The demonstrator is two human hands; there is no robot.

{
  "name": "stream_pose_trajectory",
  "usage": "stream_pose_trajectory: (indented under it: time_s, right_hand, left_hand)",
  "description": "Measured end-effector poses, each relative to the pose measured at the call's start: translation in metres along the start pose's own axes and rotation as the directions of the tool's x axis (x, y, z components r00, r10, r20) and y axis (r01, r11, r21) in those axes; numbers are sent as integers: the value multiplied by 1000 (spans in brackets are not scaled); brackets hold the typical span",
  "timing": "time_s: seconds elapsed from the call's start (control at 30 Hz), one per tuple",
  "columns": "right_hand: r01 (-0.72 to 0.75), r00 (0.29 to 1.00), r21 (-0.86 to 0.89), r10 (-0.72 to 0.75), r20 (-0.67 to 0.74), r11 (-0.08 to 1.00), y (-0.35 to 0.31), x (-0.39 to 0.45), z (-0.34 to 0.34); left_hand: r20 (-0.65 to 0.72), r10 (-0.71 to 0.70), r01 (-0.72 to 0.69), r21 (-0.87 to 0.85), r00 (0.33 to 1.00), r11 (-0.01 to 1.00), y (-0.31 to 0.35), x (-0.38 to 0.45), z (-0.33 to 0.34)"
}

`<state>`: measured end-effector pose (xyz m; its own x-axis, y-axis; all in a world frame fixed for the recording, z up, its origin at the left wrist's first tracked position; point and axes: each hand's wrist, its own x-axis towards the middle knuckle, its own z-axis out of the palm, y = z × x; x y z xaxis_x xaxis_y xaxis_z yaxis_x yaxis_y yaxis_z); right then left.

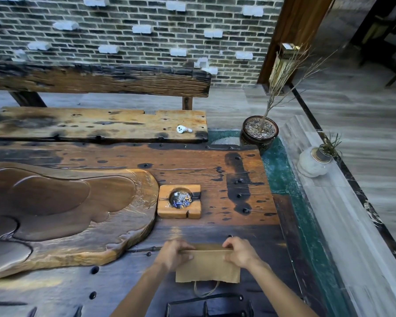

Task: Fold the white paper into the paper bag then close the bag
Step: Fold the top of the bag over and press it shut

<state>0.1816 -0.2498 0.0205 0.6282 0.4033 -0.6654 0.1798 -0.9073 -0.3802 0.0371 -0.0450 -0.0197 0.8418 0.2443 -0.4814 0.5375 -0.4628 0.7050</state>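
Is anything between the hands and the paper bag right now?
Nothing visible. The left hand and right hand both already grip the far edge of the brown paper bag. The wooden ashtray sits well beyond, apart from it.

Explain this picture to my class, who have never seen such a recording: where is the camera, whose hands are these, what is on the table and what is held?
There is no machine here. A person wears one camera on the head, looking forward and down, so you see their own arms. The left hand and right hand grip the far edge of a brown paper bag lying flat on a dark wooden table; its string handle points toward the person. No white paper shows. Also on the table: a carved wooden tray and a square wooden ashtray. Beyond is a bench, with a potted plant to the right.
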Motion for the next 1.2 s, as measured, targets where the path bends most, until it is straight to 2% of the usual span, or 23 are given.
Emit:
stream_pose_trajectory:
  time_s: [0.17,0.33,0.63,0.77,1.07,1.2]
  right_hand:
    - [82,996,-191,-75,45,978,-30,3,11]
    - [154,987,-230,-137,88,961,-42,7,22]
    - [231,971,-361,-238,24,904,-26,8,23]
    - [200,979,-361,-204,27,911,-6,9,15]
    - [236,966,-292,-255,-31,927,16,2,17]
    - [273,959,-291,-282,11,917,16,-1,14]
  left_hand:
    - [-17,26,-26,3,1000,1000,14,6,14]
    - [-29,33,-32,23,999,999,16,7,19]
    - [-51,23,-18,89,998,996,3,13,22]
    - [-39,4,-1,83,999,997,-5,15,18]
    - [-40,22,-18,87,999,996,-9,12,15]
    - [-34,24,-21,68,999,997,-9,9,14]
